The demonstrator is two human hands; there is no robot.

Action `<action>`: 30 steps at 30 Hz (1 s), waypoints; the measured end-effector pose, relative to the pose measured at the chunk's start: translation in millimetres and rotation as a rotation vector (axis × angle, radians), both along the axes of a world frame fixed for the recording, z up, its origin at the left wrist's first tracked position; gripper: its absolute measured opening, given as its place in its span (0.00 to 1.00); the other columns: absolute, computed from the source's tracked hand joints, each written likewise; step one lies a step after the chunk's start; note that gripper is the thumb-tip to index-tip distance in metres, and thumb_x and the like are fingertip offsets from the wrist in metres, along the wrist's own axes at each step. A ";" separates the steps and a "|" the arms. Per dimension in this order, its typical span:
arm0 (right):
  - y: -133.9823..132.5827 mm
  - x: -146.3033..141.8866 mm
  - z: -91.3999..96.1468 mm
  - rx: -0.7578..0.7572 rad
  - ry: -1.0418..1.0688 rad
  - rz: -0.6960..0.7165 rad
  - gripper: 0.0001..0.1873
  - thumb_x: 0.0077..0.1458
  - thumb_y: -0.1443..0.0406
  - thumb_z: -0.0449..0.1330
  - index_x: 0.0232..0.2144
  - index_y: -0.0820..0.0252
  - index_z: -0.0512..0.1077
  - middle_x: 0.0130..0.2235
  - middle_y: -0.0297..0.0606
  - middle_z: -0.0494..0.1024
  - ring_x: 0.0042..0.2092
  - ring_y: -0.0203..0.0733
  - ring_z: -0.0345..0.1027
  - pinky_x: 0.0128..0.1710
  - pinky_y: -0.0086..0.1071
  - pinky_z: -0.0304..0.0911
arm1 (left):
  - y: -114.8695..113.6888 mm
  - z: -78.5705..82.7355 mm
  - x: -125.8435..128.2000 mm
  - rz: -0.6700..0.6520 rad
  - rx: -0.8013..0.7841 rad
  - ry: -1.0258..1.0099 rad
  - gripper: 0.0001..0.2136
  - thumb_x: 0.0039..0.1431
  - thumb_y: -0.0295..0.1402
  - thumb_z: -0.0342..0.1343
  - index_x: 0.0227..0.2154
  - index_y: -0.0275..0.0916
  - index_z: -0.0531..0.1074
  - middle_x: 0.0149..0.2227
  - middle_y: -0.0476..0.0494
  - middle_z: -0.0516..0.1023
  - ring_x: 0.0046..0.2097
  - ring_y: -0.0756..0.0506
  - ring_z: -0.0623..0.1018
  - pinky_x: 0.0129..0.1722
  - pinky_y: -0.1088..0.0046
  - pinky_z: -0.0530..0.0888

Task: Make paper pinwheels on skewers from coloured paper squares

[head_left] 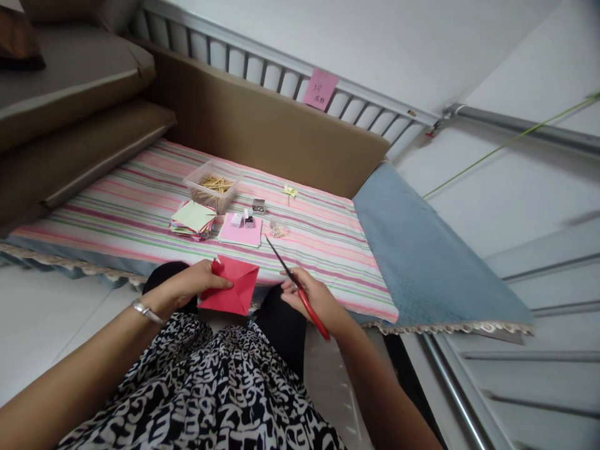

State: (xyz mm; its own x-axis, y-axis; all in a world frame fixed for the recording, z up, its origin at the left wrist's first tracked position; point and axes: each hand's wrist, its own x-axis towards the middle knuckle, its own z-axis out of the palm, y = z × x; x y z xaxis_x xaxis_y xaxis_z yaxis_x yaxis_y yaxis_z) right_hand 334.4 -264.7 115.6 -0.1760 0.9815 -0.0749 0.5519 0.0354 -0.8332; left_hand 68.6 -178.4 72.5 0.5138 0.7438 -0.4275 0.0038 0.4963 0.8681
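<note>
A square of red paper [239,290] with crease lines is pinched between the thumb and fingers of my left hand [204,279], above my lap. My right hand [312,297] holds a pair of scissors [310,310] with red handles; the dark blades look closed and point up and to the left, away from me. The scissors and the red paper are apart. Just beyond my hands lie a stack of coloured paper squares [193,219] and some pink paper [237,235] with small open boxes [248,219] on it.
Behind the paper stands a clear plastic tub [206,172] of thin wooden sticks. A small metal-coloured box [259,205], a clear bag [278,229] and a yellow paper pinwheel [290,190] lie on the striped cloth [328,250]. Cardboard [272,119] stands along the back.
</note>
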 end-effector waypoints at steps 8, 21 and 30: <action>50.8 -50.1 -21.0 -0.001 0.179 0.103 0.26 0.45 0.68 0.63 0.49 0.56 0.67 0.33 0.31 0.72 0.33 0.36 0.66 0.35 0.30 0.61 | -13.0 14.4 16.2 -0.181 0.154 0.218 0.09 0.39 0.27 0.66 0.13 0.37 0.72 0.11 0.51 0.69 0.15 0.52 0.64 0.17 0.77 0.57; 56.4 -70.8 -45.3 0.025 0.821 -0.470 0.23 0.40 0.64 0.63 0.41 0.55 0.64 0.27 0.25 0.67 0.25 0.33 0.63 0.25 0.26 0.58 | -9.6 -12.9 9.9 0.284 -0.169 -0.534 0.10 0.51 0.37 0.64 0.35 0.37 0.78 0.35 0.41 0.83 0.34 0.43 0.81 0.34 0.69 0.77; 48.8 -102.2 -57.1 0.045 0.860 -0.474 0.20 0.44 0.64 0.63 0.41 0.55 0.64 0.30 0.27 0.70 0.28 0.34 0.65 0.29 0.28 0.62 | -21.3 -9.9 34.2 0.462 -0.078 -0.335 0.20 0.40 0.29 0.70 0.39 0.32 0.77 0.35 0.38 0.84 0.33 0.43 0.82 0.37 0.70 0.76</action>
State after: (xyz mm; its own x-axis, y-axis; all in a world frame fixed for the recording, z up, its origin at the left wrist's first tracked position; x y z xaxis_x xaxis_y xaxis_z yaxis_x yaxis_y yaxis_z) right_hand 232.2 -215.9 58.5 0.2601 0.9633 -0.0661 -0.2772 0.0089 -0.9608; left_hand 102.8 -199.6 62.6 0.2594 0.8960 -0.3604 -0.4975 0.4438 0.7454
